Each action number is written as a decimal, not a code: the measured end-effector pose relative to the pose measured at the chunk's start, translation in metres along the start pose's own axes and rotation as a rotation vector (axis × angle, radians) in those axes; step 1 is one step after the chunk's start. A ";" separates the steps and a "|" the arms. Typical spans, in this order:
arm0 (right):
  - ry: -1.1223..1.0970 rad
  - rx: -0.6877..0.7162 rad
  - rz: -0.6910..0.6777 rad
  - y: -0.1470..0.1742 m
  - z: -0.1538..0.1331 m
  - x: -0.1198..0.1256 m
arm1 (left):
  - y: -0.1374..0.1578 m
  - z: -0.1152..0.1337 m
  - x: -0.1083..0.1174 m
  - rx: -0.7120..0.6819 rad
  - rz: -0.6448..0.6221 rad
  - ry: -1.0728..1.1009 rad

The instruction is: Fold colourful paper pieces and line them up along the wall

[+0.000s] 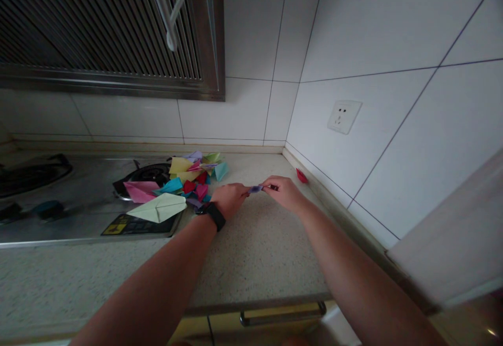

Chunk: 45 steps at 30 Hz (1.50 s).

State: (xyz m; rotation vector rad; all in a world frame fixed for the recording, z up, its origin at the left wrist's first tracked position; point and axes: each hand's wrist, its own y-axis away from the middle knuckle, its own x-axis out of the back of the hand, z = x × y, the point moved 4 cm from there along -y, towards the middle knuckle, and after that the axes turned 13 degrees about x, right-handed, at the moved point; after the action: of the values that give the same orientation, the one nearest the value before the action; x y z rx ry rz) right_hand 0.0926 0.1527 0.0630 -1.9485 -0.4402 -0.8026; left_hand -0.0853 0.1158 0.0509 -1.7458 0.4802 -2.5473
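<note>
A small purple folded paper (pixel 256 189) is held between my two hands, just above the speckled countertop (pixel 259 251). My left hand (pixel 231 199), with a black watch at the wrist, pinches its left end. On the other end, the fingers of my right hand (pixel 285 191) are closed. Much of the paper is covered by my fingers, so its full shape cannot be made out. Left of my left hand lies a heap of folded coloured papers (pixel 200 170), with a pale green paper plane (pixel 159 208) at its front. A small red folded paper (pixel 302 175) rests by the right wall.
The gas stove (pixel 88 188) fills the left side, and some papers lie over its right burner. A range hood (pixel 118 85) hangs above. Tiled walls meet at the back corner, with a socket (pixel 345 116) on the right. A drawer handle (pixel 283 317) juts out below the counter edge.
</note>
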 end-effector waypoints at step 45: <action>-0.249 -0.250 -0.189 0.011 0.015 -0.015 | -0.004 -0.006 0.000 -0.074 0.081 0.143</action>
State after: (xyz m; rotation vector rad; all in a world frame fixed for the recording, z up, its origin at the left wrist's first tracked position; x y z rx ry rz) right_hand 0.0937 0.1612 0.0404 -2.2776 -0.7097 -0.7645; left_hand -0.0901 0.1211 0.0505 -1.5366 0.6445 -2.6410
